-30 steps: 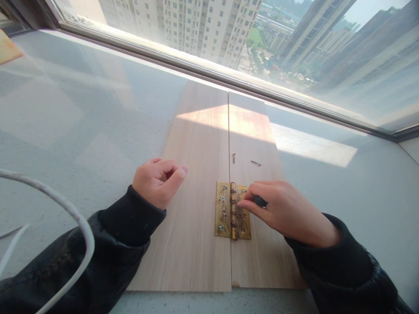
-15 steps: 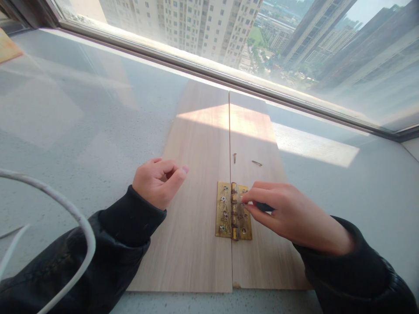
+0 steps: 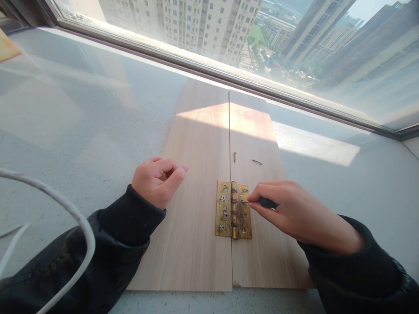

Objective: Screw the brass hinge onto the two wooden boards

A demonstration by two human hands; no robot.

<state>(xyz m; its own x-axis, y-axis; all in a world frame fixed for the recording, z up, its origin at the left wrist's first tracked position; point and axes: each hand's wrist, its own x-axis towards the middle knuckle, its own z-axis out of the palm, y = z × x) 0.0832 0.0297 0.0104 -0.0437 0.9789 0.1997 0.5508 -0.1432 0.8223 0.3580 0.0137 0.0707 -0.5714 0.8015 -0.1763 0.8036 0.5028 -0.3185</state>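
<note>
**Hinge, two boards and a half-hidden tool**

We see the right hand [image 3: 296, 213] closed around a dark-handled tool [image 3: 266, 202], probably a small screwdriver; only a short stretch of handle and a thin metal tip show beyond the fingers, the rest being buried in the palm. The tip lies over the right leaf of the brass hinge [image 3: 233, 210], just left of the fingertips; whether it sits in a screw head we cannot tell. The hinge straddles the seam between the left board [image 3: 193, 183] and the right board [image 3: 258, 144], and the hand covers part of the right board beside it. Beyond the knuckles, two loose screws [image 3: 256, 162] lie on the right board, too small to describe. The left hand [image 3: 157, 181] rests loosely curled and holds nothing, its thumb over the left board's edge, well apart from the hinge. Near its sleeve a white cable [image 3: 70, 213] arcs out of the picture, both ends cut off. The near end of the boards' seam shows a chipped spot, indistinct.
</note>
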